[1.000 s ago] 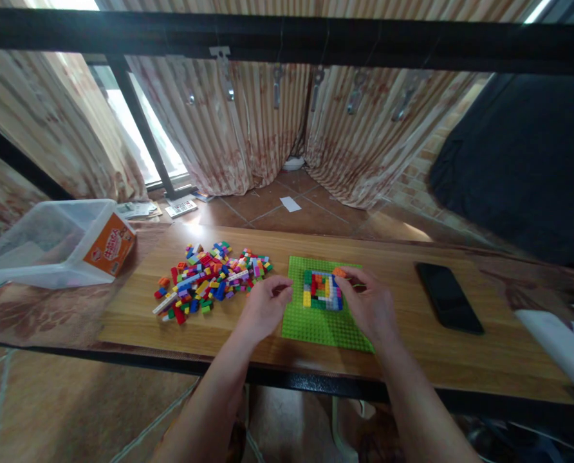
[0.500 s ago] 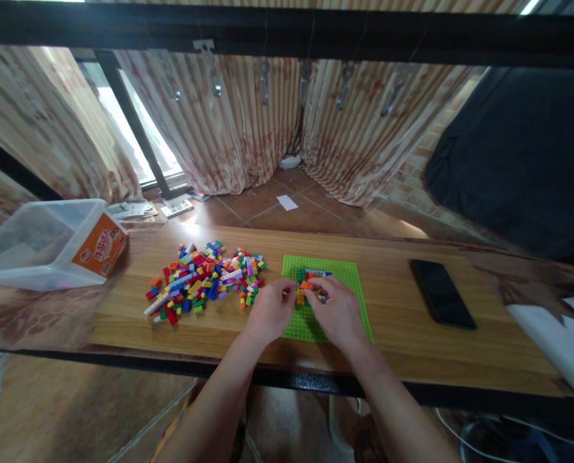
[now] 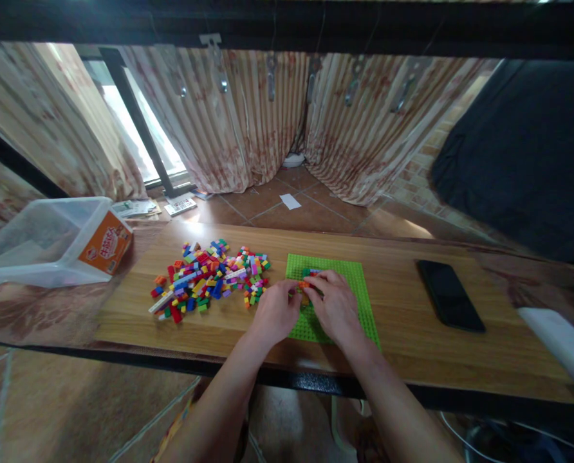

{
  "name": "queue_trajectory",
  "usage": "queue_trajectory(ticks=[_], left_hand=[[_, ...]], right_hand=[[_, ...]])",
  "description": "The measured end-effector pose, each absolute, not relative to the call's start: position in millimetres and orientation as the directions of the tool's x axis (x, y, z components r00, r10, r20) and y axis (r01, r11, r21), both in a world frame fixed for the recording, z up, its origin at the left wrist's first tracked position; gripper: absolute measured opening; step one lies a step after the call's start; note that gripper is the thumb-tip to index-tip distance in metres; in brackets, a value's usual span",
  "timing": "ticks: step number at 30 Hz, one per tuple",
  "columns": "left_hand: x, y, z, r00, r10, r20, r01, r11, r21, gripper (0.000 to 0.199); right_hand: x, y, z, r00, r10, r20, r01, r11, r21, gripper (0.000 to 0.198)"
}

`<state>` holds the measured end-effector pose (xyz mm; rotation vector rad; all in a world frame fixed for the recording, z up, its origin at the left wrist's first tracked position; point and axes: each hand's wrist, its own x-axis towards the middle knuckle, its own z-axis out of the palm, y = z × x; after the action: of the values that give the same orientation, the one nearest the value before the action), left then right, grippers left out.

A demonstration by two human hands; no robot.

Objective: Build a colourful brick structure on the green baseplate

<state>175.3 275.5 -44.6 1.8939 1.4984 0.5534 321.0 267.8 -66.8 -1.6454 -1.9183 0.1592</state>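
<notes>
A green baseplate (image 3: 364, 308) lies on the wooden board, with a small cluster of coloured bricks (image 3: 312, 272) on it, mostly covered by my fingers. Above the plate's left half, an orange brick (image 3: 303, 285) shows between my fingertips. My left hand (image 3: 278, 310) is closed, thumb and forefinger pinching at the orange brick's left side. From the right, my right hand (image 3: 336, 305) also pinches the orange brick, its fingers bent over the built bricks. Whether the orange brick touches the bricks below is hidden. Left of my hands spreads a pile of loose mixed bricks (image 3: 204, 283).
A black phone (image 3: 450, 296) lies on the right of the wooden board (image 3: 398, 360). At far left a clear plastic bin (image 3: 69, 241) with an orange label lies on its side. White papers (image 3: 552, 341) are at the right edge. Curtains hang behind.
My fingertips have come closer together over the orange brick, covering more of the cluster. My left hand has moved slightly inward. The whole view has shifted a little.
</notes>
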Motion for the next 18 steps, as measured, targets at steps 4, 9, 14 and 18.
queue_trajectory(ticks=[4,9,14,18], left_hand=[[176.1,276.1,-45.1,0.214,0.974,-0.080,0.686,-0.092,0.721,0.035],[179.0,278.1,-46.2,0.243,0.970,-0.028,0.723,-0.162,0.672,0.032],[180.7,279.6,-48.1,0.226,0.974,0.009,0.778,-0.186,0.599,0.021],[180.5,279.4,-47.3,0.215,0.977,0.004,0.827,-0.184,0.531,0.018]], right_hand=[[321.1,267.7,-66.3,-0.062,0.933,0.354,0.864,0.227,-0.449,0.019],[319.7,268.2,-63.7,-0.055,0.941,0.335,0.862,0.214,-0.459,0.019],[319.4,268.7,-65.9,-0.015,0.935,0.354,0.847,0.200,-0.492,0.021],[319.1,267.8,-67.9,-0.007,0.931,0.365,0.852,0.197,-0.485,0.021]])
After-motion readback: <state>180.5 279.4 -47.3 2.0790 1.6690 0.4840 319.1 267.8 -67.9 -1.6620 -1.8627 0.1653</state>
